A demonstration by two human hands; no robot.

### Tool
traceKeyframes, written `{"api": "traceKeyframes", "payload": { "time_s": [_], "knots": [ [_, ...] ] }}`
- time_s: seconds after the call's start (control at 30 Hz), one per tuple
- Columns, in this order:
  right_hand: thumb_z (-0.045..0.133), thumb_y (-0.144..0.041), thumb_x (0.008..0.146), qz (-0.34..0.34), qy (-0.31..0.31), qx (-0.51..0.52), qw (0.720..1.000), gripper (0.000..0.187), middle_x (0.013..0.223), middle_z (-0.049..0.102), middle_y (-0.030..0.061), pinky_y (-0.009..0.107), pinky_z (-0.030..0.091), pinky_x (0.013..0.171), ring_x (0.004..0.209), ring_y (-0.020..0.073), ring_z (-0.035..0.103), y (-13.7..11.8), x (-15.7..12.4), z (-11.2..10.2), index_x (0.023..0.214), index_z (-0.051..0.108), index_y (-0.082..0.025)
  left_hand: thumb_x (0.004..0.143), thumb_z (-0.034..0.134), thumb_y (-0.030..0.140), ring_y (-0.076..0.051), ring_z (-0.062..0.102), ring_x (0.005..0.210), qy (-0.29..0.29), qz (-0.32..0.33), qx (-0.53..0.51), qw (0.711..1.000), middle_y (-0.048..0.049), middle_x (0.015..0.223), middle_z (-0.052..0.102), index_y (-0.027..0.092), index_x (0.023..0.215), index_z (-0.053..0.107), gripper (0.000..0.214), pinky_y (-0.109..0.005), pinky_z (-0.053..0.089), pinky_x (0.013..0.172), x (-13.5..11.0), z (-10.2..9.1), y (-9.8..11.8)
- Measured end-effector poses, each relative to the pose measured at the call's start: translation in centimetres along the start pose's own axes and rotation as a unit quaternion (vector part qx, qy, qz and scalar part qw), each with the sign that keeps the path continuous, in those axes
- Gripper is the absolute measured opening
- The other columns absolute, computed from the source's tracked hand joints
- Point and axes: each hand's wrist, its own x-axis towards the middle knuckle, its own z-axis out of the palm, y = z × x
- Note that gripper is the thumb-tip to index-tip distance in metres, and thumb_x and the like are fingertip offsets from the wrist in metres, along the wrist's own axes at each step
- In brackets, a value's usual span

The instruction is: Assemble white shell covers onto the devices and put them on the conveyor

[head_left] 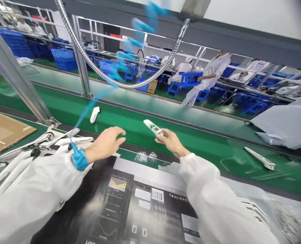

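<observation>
The printed black mat (125, 210) lay nearest, with a pile of white parts (25, 159) beside the left sleeve (51, 179). The left hand (107, 144) held nothing, fingers parted. The right hand (174, 144) gripped the near end of a white casing (150, 126) above the green belt (130, 122). The step appeared to be handling this casing; the next move likely called for a steady pinch. Room ran widest along the belt, bounded leftward by a second casing (95, 115) and, at its far edge, a metal post (82, 67).
</observation>
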Motion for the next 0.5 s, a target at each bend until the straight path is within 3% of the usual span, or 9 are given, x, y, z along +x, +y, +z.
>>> {"api": "traceKeyframes", "payload": {
  "time_s": [0.1, 0.13, 0.2, 0.3, 0.4, 0.5],
  "knots": [
    [0.065, -0.026, 0.084, -0.092, -0.144, 0.040, 0.985, 0.038, 0.108, 0.069, 0.0040, 0.035, 0.058, 0.084, 0.085, 0.0178, 0.069, -1.7, -5.9, -0.6, 0.121, 0.060, -0.020, 0.093, 0.050, 0.027, -0.027, 0.041, 0.136, 0.074, 0.134, 0.022, 0.988, -0.0122, 0.144, 0.049, 0.014, 0.131, 0.052, 0.041, -0.042, 0.032, 0.114, -1.0, 0.3, 3.8],
    [0.065, -0.028, 0.084, -0.127, -0.174, 0.043, 0.976, 0.038, 0.109, 0.069, 0.0038, 0.036, 0.057, 0.085, 0.087, 0.0186, 0.068, -2.1, -7.8, -0.8, 0.121, 0.061, -0.020, 0.093, 0.051, 0.026, -0.027, 0.040, 0.136, 0.066, 0.163, 0.031, 0.984, -0.0124, 0.145, 0.048, 0.014, 0.132, 0.051, 0.041, -0.044, 0.030, 0.114, -1.5, 0.4, 4.9],
    [0.061, -0.030, 0.087, -0.190, -0.184, 0.018, 0.964, 0.033, 0.114, 0.068, 0.0041, 0.037, 0.055, 0.087, 0.095, 0.0202, 0.066, -2.3, -11.3, -1.1, 0.119, 0.063, -0.023, 0.093, 0.053, 0.029, -0.027, 0.052, 0.124, -0.004, 0.167, 0.024, 0.986, -0.0112, 0.130, 0.060, 0.016, 0.123, 0.056, 0.033, -0.042, 0.038, 0.106, -2.9, 0.6, 6.7],
    [0.052, -0.029, 0.094, -0.246, -0.098, -0.063, 0.962, 0.026, 0.121, 0.066, 0.0041, 0.039, 0.049, 0.095, 0.107, 0.0212, 0.062, -1.7, -15.4, -1.1, 0.117, 0.064, -0.026, 0.093, 0.052, 0.037, -0.023, 0.065, 0.090, -0.115, 0.088, -0.033, 0.989, -0.0031, 0.092, 0.069, 0.021, 0.101, 0.061, 0.019, -0.032, 0.047, 0.076, -5.7, 1.1, 8.5],
    [0.051, -0.031, 0.097, -0.298, 0.001, -0.125, 0.946, 0.021, 0.119, 0.066, 0.0048, 0.039, 0.044, 0.097, 0.111, 0.0214, 0.059, -0.7, -18.4, -0.5, 0.112, 0.064, -0.026, 0.094, 0.049, 0.040, -0.021, 0.064, 0.082, -0.115, 0.046, -0.065, 0.990, -0.0007, 0.087, 0.067, 0.024, 0.101, 0.058, 0.020, -0.028, 0.041, 0.066, -8.7, 1.6, 9.6],
    [0.056, -0.030, 0.095, -0.361, 0.096, -0.205, 0.905, 0.010, 0.104, 0.069, 0.0039, 0.038, 0.041, 0.086, 0.099, 0.0213, 0.060, 0.1, -20.5, 0.7, 0.098, 0.065, -0.024, 0.096, 0.046, 0.037, -0.022, 0.063, 0.084, -0.103, 0.045, -0.049, 0.992, -0.0019, 0.093, 0.066, 0.024, 0.101, 0.056, 0.018, -0.028, 0.037, 0.063, -11.1, 2.1, 10.7]
  ]
}}
